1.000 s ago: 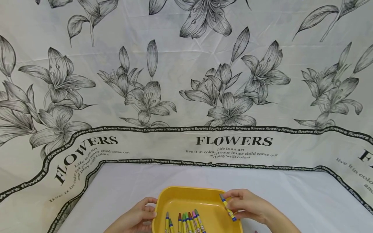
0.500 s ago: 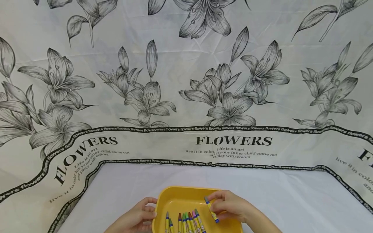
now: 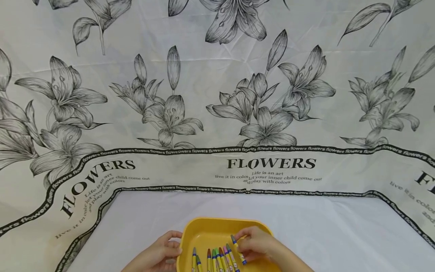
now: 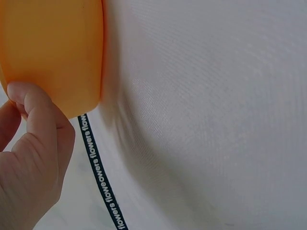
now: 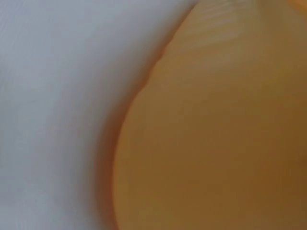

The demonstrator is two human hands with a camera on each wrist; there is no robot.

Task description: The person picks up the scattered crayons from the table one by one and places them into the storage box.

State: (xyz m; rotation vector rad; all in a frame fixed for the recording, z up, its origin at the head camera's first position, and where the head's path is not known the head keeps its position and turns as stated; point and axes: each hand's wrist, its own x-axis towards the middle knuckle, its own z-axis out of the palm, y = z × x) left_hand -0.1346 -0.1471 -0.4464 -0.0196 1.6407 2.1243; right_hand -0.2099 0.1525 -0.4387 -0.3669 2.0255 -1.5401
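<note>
A yellow plastic tray point(image 3: 210, 227) is at the bottom of the head view, its near side cut off by the frame. My left hand point(image 3: 159, 251) grips its left rim; in the left wrist view the thumb and fingers point(image 4: 29, 96) pinch the edge. Inside the tray, my right hand point(image 3: 256, 244) pinches a grey-tipped crayon point(image 3: 242, 258) with a yellow and blue wrapper, tilted, just right of a row of crayons. That row has several, among them a brown-tipped crayon point(image 3: 209, 260). Only the tray's blurred yellow side point(image 5: 206, 143) shows in the right wrist view.
Two more crayons lie apart at the tray's left, a grey one point(image 3: 194, 260) and a dark green one point(image 3: 199, 263). White cloth point(image 3: 142, 211) covers the table. Behind it hangs a flower-printed curtain point(image 3: 190, 166) with black lettered bands.
My right hand has moved left with the crayon, from the tray's right rim to beside the row. The left hand stays on the rim. The head view has shifted slightly.
</note>
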